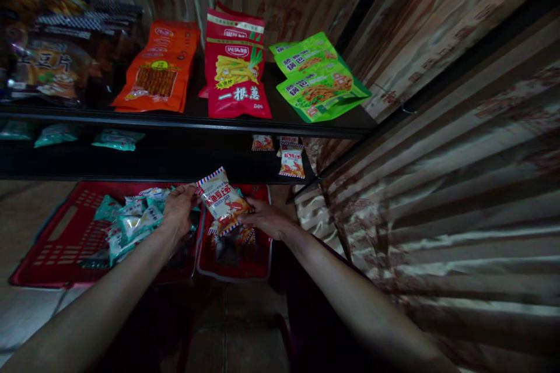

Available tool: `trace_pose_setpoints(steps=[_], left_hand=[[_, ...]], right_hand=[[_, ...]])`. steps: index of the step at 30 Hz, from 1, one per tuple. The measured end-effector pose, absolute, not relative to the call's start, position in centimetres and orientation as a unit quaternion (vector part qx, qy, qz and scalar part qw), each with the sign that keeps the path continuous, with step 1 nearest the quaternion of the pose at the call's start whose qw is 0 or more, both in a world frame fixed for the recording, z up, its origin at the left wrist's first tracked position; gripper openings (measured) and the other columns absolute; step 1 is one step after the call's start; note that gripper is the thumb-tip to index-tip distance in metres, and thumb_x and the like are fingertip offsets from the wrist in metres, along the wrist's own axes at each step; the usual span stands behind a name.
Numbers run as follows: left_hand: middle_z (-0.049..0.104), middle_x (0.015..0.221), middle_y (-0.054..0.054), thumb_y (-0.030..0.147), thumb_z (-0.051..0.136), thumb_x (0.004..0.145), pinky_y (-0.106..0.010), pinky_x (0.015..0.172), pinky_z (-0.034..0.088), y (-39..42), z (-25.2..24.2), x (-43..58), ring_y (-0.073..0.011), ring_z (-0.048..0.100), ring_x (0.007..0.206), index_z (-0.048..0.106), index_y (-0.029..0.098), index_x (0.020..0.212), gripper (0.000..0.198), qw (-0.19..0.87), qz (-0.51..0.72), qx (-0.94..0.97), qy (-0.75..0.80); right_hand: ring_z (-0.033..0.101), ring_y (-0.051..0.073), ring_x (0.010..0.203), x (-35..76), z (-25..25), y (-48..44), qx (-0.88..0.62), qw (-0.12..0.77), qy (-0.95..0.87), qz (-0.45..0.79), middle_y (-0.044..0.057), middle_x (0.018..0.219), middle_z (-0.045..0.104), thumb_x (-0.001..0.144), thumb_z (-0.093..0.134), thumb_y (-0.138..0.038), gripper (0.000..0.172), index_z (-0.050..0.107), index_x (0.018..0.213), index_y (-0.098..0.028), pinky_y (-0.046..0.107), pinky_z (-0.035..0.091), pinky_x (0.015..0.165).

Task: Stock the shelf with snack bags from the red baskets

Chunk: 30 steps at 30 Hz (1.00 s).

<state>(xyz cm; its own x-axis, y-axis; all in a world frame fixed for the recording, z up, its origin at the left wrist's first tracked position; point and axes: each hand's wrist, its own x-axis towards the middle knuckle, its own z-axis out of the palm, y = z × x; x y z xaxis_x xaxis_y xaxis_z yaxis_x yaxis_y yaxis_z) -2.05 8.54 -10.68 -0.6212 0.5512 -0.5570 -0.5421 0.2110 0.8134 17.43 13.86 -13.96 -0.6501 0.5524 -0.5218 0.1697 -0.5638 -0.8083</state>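
Note:
Between my two hands is a small snack bag (223, 201) with a striped edge, red lettering and an orange picture, held tilted above the smaller red basket (256, 271). My left hand (179, 210) pinches its upper left corner. At the lower right edge, my right hand (266, 218) grips the same bag. More bags of this kind (245, 237) lie in the small basket below, partly hidden. To the left, a larger red basket (56, 256) holds several teal and white packets (133, 224), some hidden behind my left forearm.
On the lower shelf (196, 160) stand matching snack bags (291, 161) at right and teal packets (117, 139) at left. The upper shelf carries orange bags (160, 67), red bags (235, 70), green bags (321, 78) and dark bags (52, 64). A patterned curtain (437, 186) hangs beside the black frame.

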Motion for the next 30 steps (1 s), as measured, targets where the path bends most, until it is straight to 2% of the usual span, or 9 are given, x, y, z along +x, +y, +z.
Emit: trace_pose_setpoints(steps=[7, 11, 16, 19, 21, 24, 27, 30], left_hand=[[0.059, 0.058, 0.003, 0.019, 0.069, 0.066, -0.021, 0.059, 0.045, 8.7, -11.0, -2.3, -0.0080, 0.055, 0.055, 0.054, 0.016, 0.060, 0.016, 0.436, 0.649, 0.050, 0.621], [0.063, 0.066, 0.000, 0.026, 0.074, 0.066, -0.023, 0.064, 0.048, 8.3, -11.0, -2.5, -0.0093, 0.059, 0.061, 0.057, 0.014, 0.066, 0.020, 0.499, 0.651, 0.051, 0.569], [0.067, 0.078, -0.003, 0.017, 0.071, 0.070, -0.026, 0.068, 0.052, 7.0, -11.3, -2.1, -0.0119, 0.063, 0.068, 0.061, 0.015, 0.075, 0.011, 0.549, 0.608, 0.036, 0.573], [0.068, 0.083, -0.006, 0.014, 0.070, 0.070, -0.029, 0.074, 0.052, 6.1, -11.3, -1.5, -0.0145, 0.065, 0.075, 0.062, 0.015, 0.080, 0.012, 0.568, 0.585, 0.043, 0.577], [0.069, 0.093, -0.008, 0.018, 0.073, 0.068, -0.032, 0.080, 0.051, 5.8, -11.0, -1.0, -0.0176, 0.066, 0.084, 0.063, 0.016, 0.090, 0.024, 0.605, 0.587, 0.061, 0.535], [0.068, 0.099, -0.008, 0.028, 0.077, 0.066, -0.034, 0.085, 0.049, 5.9, -10.7, -0.5, -0.0184, 0.064, 0.090, 0.061, 0.019, 0.098, 0.038, 0.642, 0.599, 0.089, 0.470], [0.067, 0.089, -0.003, 0.036, 0.075, 0.068, -0.028, 0.073, 0.050, 6.4, -10.8, -0.3, -0.0142, 0.064, 0.076, 0.059, 0.019, 0.092, 0.032, 0.633, 0.611, 0.067, 0.471], [0.067, 0.081, 0.000, 0.030, 0.065, 0.078, -0.024, 0.063, 0.048, 7.0, -11.0, -0.5, -0.0114, 0.062, 0.065, 0.059, 0.019, 0.089, 0.016, 0.599, 0.624, -0.005, 0.502]], right_hand=[[0.059, 0.008, 0.066, 17.4, -13.6, 13.7, -0.411, 0.125, -0.458, 0.778, 0.000, 0.086, 0.067, 0.057, 0.077, -0.018, 0.044, 0.062, 0.098, -0.017, 0.019, 0.046, 0.059], [0.059, 0.009, 0.066, 17.4, -13.5, 13.7, -0.419, 0.144, -0.475, 0.761, 0.001, 0.087, 0.068, 0.059, 0.076, -0.023, 0.042, 0.062, 0.098, -0.017, 0.020, 0.046, 0.058], [0.057, 0.010, 0.065, 17.2, -13.8, 14.0, -0.442, 0.181, -0.500, 0.722, 0.001, 0.085, 0.068, 0.062, 0.072, -0.024, 0.044, 0.063, 0.105, -0.019, 0.023, 0.045, 0.059], [0.060, 0.015, 0.076, 17.1, -13.8, 14.2, -0.474, 0.214, -0.589, 0.618, 0.003, 0.095, 0.067, 0.071, 0.065, -0.023, 0.044, 0.061, 0.115, -0.022, 0.030, 0.049, 0.071], [0.060, 0.019, 0.089, 17.0, -13.5, 14.0, -0.472, 0.226, -0.693, 0.495, 0.005, 0.107, 0.064, 0.076, 0.058, -0.019, 0.044, 0.059, 0.120, -0.025, 0.034, 0.048, 0.083], [0.056, 0.021, 0.100, 16.6, -12.7, 13.0, -0.400, 0.188, -0.838, 0.321, 0.010, 0.114, 0.057, 0.081, 0.050, -0.012, 0.049, 0.055, 0.127, -0.027, 0.037, 0.048, 0.087], [0.056, 0.021, 0.097, 16.0, -12.2, 11.3, -0.322, 0.123, -0.913, 0.220, 0.011, 0.110, 0.055, 0.084, 0.044, -0.008, 0.051, 0.051, 0.131, -0.028, 0.034, 0.051, 0.079], [0.056, 0.019, 0.094, 15.5, -12.3, 9.9, -0.268, 0.109, -0.938, 0.189, 0.010, 0.110, 0.055, 0.086, 0.042, -0.009, 0.048, 0.052, 0.129, -0.028, 0.032, 0.051, 0.079]])
